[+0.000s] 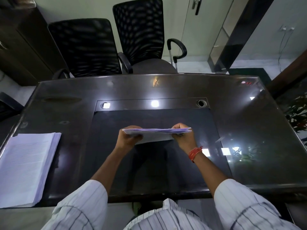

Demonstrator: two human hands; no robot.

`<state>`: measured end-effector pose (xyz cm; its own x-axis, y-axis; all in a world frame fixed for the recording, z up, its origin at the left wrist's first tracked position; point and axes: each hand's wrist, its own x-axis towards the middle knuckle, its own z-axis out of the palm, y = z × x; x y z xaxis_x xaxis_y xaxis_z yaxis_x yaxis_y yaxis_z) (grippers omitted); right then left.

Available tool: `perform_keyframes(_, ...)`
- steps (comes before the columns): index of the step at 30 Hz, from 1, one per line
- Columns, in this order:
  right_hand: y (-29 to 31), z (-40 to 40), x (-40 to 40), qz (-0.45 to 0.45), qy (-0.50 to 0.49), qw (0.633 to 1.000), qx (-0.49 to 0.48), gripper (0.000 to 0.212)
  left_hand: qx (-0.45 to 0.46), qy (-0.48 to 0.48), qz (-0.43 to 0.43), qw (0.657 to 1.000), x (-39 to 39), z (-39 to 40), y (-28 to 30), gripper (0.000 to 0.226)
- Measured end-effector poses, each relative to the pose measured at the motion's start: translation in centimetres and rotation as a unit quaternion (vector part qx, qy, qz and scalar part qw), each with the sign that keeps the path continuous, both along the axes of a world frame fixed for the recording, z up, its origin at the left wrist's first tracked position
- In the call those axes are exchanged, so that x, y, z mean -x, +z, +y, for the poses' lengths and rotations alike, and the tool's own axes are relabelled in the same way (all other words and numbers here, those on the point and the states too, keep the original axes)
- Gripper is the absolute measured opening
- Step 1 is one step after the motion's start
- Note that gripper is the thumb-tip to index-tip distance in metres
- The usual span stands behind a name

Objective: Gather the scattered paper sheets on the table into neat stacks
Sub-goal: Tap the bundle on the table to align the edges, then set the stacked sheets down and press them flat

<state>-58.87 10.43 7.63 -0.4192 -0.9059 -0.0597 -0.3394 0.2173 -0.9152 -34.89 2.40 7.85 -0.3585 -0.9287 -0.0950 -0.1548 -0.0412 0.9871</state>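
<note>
Left hand [128, 137] and right hand [181, 136] gripped a paper bundle [157, 132] by its ends, right of the finished stack [25, 165], apparently to square edges.

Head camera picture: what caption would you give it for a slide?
Both hands, left and right, hold a bundle of sheets above the dark table; a finished stack lies at left.

A thick paper stack [27, 165] occupies the table's [249, 130] near-left corner; two office chairs [137, 29] crowd its far edge.
</note>
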Motion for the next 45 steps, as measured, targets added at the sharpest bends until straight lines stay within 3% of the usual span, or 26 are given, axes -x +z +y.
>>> perform_keyframes(3, 1.7, -0.5, 0.1, 0.011, 0.001, 0.999, 0.051, 0.019, -0.022, 0.051, -0.014, 0.998, 0.7, 0.3, 1.0, 0.037)
perform_keyframes(6, 2.3, -0.2, 0.5, 0.025, 0.015, 0.997, 0.074, 0.016, -0.001, 0.032, 0.019, 0.999, 0.7, 0.7, 1.9, 0.026)
perform_keyframes(11, -0.4, -0.1, -0.1, -0.034, 0.003, 0.998, -0.043, 0.03, -0.083, 0.064, -0.036, 0.994, 1.2, 1.2, -0.8, 0.026)
perform_keyframes(14, -0.8, -0.8, -1.3, -0.079, -0.024, 0.995, -0.05, 0.017, -0.133, 0.137, -0.072, 0.979, 0.9, 0.6, -1.5, 0.019)
perform_keyframes(17, -0.8, -2.2, -3.5, -0.119, -0.012, 0.992, -0.052, 0.024, -0.131, 0.15, -0.094, 0.975, -0.9, -0.3, -1.4, 0.022)
perform_keyframes(27, -3.4, -7.2, -23.3, -0.132, 0.084, 0.972, -0.175, 0.02, -0.155, 0.225, -0.164, 0.948, -21.2, -1.7, -2.1, 0.035)
perform_keyframes(35, -5.4, -11.8, -46.5, -0.119, 0.098, 0.961, -0.231, 0.035, -0.157, 0.303, -0.235, 0.91, -44.9, -6.2, -2.2, 0.038)
perform_keyframes(45, -7.0, -15.7, -57.3, -0.012, 0.117, 0.957, -0.266, 0.046, -0.122, 0.296, -0.287, 0.903, -53.5, -9.5, -4.3, 0.032)
